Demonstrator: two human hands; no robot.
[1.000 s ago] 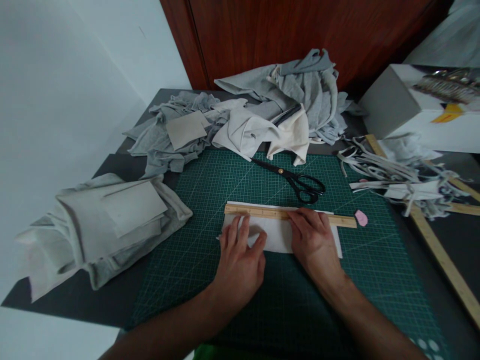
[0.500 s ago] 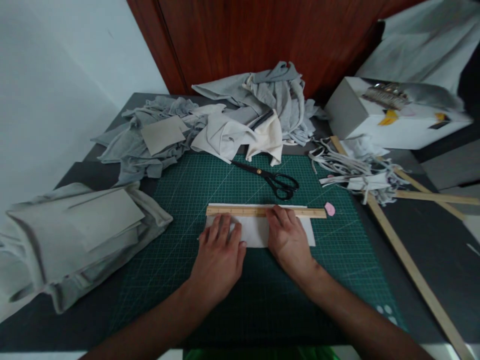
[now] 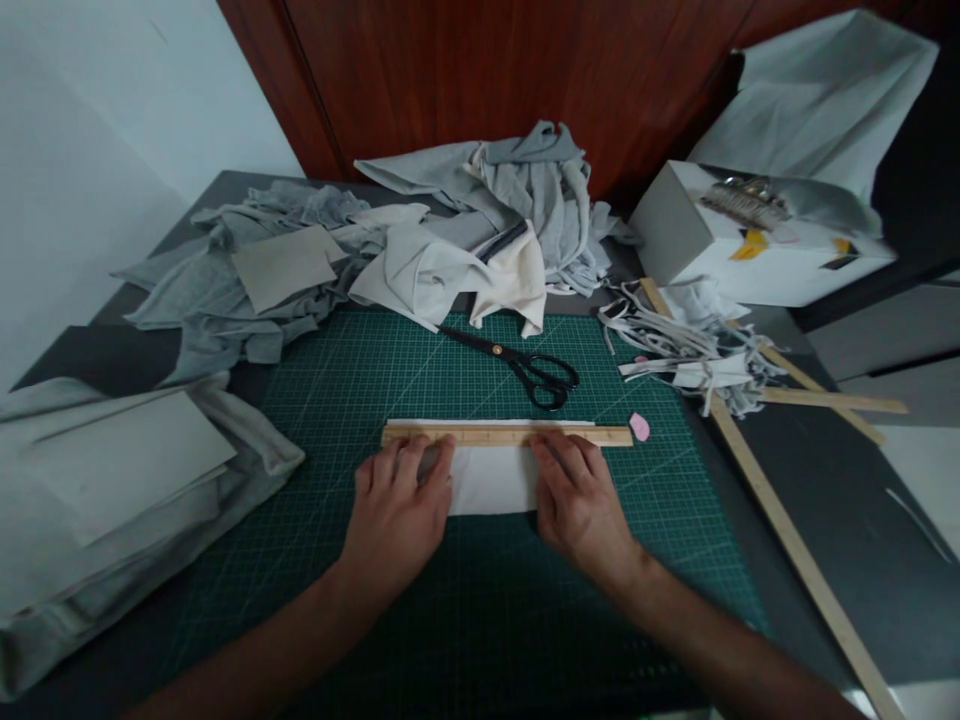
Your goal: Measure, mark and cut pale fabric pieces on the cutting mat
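Now the left hand, half open, and the right hand, too curled to tell its grip, press the wooden ruler on white cloth, well in from the desk's far edge, maybe lining it up, so it must stay still next.

Both hands palm-down, slightly apart
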